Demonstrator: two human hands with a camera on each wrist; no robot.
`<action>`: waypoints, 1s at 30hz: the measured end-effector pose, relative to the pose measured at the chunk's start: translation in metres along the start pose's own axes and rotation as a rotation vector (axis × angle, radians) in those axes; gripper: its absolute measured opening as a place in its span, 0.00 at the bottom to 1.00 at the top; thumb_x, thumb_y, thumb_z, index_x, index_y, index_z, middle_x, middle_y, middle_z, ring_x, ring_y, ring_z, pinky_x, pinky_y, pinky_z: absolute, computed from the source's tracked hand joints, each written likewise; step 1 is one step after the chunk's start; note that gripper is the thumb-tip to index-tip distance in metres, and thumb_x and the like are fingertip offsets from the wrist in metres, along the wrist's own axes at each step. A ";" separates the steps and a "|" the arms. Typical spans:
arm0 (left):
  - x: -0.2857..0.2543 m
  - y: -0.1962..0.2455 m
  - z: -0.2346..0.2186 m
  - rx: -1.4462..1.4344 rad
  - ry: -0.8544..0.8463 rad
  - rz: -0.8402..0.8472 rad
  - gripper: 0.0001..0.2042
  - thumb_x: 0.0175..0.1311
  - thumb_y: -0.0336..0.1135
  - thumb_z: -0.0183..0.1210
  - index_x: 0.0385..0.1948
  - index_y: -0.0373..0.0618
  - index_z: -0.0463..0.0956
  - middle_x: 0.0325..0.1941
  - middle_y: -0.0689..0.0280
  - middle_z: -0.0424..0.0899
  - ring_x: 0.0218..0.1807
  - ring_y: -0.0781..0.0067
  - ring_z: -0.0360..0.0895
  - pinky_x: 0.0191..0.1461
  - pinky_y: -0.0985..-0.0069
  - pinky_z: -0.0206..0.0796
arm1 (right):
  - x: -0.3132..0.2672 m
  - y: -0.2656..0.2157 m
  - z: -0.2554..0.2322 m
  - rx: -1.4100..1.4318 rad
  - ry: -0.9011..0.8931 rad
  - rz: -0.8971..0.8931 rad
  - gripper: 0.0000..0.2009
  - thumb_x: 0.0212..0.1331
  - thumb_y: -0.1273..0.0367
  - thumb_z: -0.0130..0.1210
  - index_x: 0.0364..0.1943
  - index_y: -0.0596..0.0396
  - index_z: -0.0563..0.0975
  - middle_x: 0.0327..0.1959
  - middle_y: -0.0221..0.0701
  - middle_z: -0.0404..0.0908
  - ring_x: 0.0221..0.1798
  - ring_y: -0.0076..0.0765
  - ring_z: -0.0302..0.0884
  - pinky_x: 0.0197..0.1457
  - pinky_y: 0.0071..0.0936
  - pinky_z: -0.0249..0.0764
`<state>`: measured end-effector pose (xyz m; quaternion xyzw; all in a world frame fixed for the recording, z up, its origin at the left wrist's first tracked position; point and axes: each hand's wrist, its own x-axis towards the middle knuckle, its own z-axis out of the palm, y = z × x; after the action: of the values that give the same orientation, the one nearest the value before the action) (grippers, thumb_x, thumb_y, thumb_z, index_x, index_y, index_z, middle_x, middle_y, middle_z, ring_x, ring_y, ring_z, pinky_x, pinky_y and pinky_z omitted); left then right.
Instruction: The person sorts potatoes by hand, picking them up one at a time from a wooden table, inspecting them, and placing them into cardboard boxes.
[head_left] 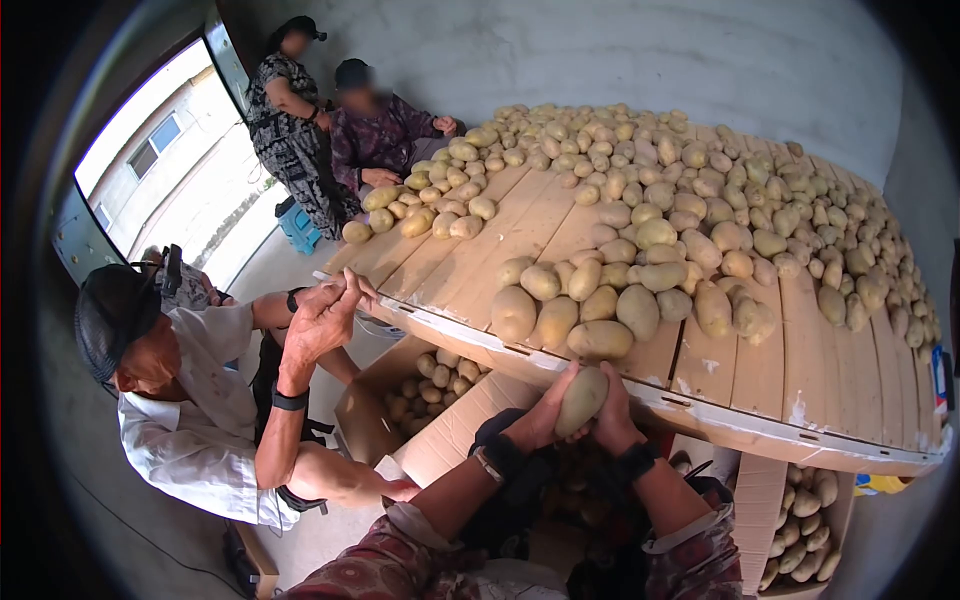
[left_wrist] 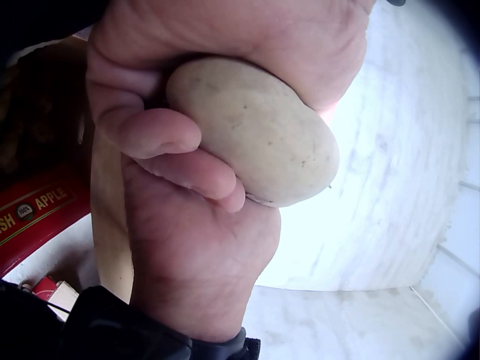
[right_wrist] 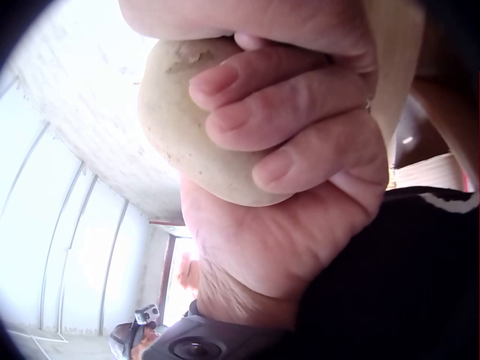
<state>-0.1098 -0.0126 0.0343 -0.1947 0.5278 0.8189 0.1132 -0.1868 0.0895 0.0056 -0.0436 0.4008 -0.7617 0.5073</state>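
Both hands hold one large pale potato (head_left: 583, 400) between them, just in front of the table's near edge. My left hand (head_left: 541, 412) grips it from the left side, and my right hand (head_left: 614, 415) cups it from the right. Close up in the left wrist view, the smooth oval potato (left_wrist: 259, 131) shows small dark specks, with curled fingertips along its lower side. Fingers lie curled across the potato (right_wrist: 169, 112) in the right wrist view, where a rough brown patch marks its upper end. Loose potatoes (head_left: 600, 340) lie on the tabletop just beyond my hands.
A large heap of potatoes (head_left: 700, 180) covers much of the slatted wooden table (head_left: 480, 265). Potato-filled cardboard boxes stand below, one box (head_left: 365, 410) at left, another box (head_left: 840, 545) at right. A person in a white shirt (head_left: 190, 440) sits close at left; two people are farther back.
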 end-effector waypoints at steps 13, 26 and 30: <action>0.002 0.000 -0.002 -0.016 -0.032 -0.023 0.38 0.57 0.74 0.28 0.23 0.46 0.74 0.11 0.65 0.71 0.12 0.74 0.68 0.14 0.81 0.58 | 0.001 0.001 0.000 0.060 0.047 -0.037 0.26 0.65 0.47 0.33 0.27 0.53 0.73 0.17 0.34 0.75 0.15 0.36 0.73 0.17 0.30 0.70; 0.003 -0.001 -0.002 -0.016 0.012 -0.048 0.39 0.57 0.74 0.27 0.24 0.45 0.74 0.10 0.64 0.71 0.11 0.73 0.68 0.11 0.81 0.57 | 0.015 0.011 -0.003 0.110 0.173 -0.080 0.23 0.65 0.49 0.36 0.24 0.50 0.73 0.15 0.29 0.74 0.16 0.32 0.72 0.17 0.27 0.68; 0.004 -0.004 -0.003 -0.045 -0.010 -0.005 0.39 0.58 0.74 0.27 0.24 0.45 0.74 0.11 0.64 0.71 0.11 0.73 0.69 0.12 0.81 0.58 | -0.006 -0.005 0.008 0.056 0.023 -0.016 0.24 0.64 0.49 0.35 0.25 0.51 0.74 0.15 0.30 0.74 0.15 0.33 0.72 0.17 0.28 0.68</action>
<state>-0.1117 -0.0139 0.0284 -0.1945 0.5083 0.8312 0.1137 -0.1834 0.0909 0.0164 -0.0239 0.3847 -0.7769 0.4978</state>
